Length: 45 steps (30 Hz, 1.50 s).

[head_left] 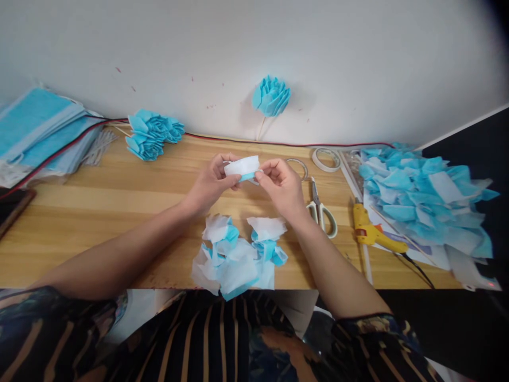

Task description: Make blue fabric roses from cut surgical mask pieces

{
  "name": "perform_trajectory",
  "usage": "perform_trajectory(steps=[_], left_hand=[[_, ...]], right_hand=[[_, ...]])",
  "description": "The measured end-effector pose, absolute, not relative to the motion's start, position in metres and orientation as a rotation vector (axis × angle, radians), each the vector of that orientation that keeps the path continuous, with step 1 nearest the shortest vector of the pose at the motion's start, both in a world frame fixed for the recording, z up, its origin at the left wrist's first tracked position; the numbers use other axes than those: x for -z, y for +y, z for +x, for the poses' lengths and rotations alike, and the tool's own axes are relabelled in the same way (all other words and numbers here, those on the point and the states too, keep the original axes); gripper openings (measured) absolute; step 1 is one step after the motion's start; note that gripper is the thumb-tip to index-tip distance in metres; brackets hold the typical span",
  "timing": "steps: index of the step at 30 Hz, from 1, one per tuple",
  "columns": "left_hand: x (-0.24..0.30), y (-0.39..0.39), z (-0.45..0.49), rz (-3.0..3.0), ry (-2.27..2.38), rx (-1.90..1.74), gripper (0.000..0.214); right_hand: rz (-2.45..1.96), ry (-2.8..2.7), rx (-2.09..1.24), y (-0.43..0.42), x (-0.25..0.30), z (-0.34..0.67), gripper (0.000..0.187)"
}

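Observation:
Between my two hands, above the middle of the wooden table, is a small folded piece of white and blue fabric (242,167) that looks like mask cloth. My left hand (214,178) pinches its left end with the thumb in front. At the right end, my right hand (279,183) grips the lower corner between thumb and fingers. Below the hands, near the table's front edge, lies a loose pile of cut white and blue fabric pieces (238,265). Scissors with pale handles (321,212) rest just right of my right hand.
A yellow glue gun (371,231) and a heap of blue fabric pieces (421,196) lie right. Tape rolls (326,159) sit behind the scissors. Blue fabric flowers (149,132) and stacked face masks (43,127) lie left. One blue flower on a stick (271,96) leans against the wall.

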State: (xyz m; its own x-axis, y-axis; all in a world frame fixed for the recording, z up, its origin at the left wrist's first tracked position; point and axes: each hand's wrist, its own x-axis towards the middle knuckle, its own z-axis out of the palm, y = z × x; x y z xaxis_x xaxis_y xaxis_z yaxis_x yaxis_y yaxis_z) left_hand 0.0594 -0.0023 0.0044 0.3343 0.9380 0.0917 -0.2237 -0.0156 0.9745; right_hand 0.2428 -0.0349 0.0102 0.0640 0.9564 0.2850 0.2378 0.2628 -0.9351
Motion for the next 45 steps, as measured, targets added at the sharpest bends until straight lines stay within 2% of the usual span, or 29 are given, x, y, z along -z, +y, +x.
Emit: perform_trajectory(steps=[4,6,9,13,15,16,20,23,28,36,45], left_hand=[[-0.005,-0.003,0.058,1.317,0.804,-1.076,0.036],[-0.004,-0.003,0.057,1.392,0.814,-1.078,0.037],[-0.002,-0.004,0.057,1.449,0.818,-1.080,0.042],[-0.003,-0.004,0.059,1.297,0.728,-1.104,0.071],[-0.004,-0.006,0.060,1.187,0.690,-1.086,0.078],[-0.005,-0.006,0.060,1.145,0.683,-1.049,0.075],[-0.006,-0.011,0.062,1.048,0.689,-0.871,0.040],[-0.005,-0.013,0.062,0.955,0.688,-0.901,0.030],[-0.007,-0.007,0.058,0.807,0.677,-0.908,0.027],[-0.011,-0.003,0.055,0.735,0.676,-0.893,0.018],[-0.010,-0.004,0.055,0.776,0.713,-0.847,0.015]], right_hand=[[-1.122,-1.409,-0.979,-0.032,-0.011,0.247,0.045],[-1.132,-1.461,-1.015,-0.033,-0.012,0.249,0.055],[-1.185,-1.504,-1.023,-0.034,-0.011,0.249,0.052],[-1.130,-1.372,-1.055,-0.034,-0.009,0.247,0.045],[-1.103,-1.293,-1.022,-0.033,-0.008,0.246,0.043],[-1.092,-1.272,-0.999,-0.033,-0.008,0.245,0.043],[-1.103,-1.292,-0.933,-0.034,-0.006,0.242,0.043],[-1.138,-1.368,-0.913,-0.036,-0.004,0.239,0.045],[-1.170,-1.521,-0.772,-0.037,-0.006,0.245,0.042],[-1.012,-2.077,0.000,-0.030,-0.017,0.263,0.050],[-0.933,-2.118,0.115,-0.027,-0.009,0.259,0.014]])
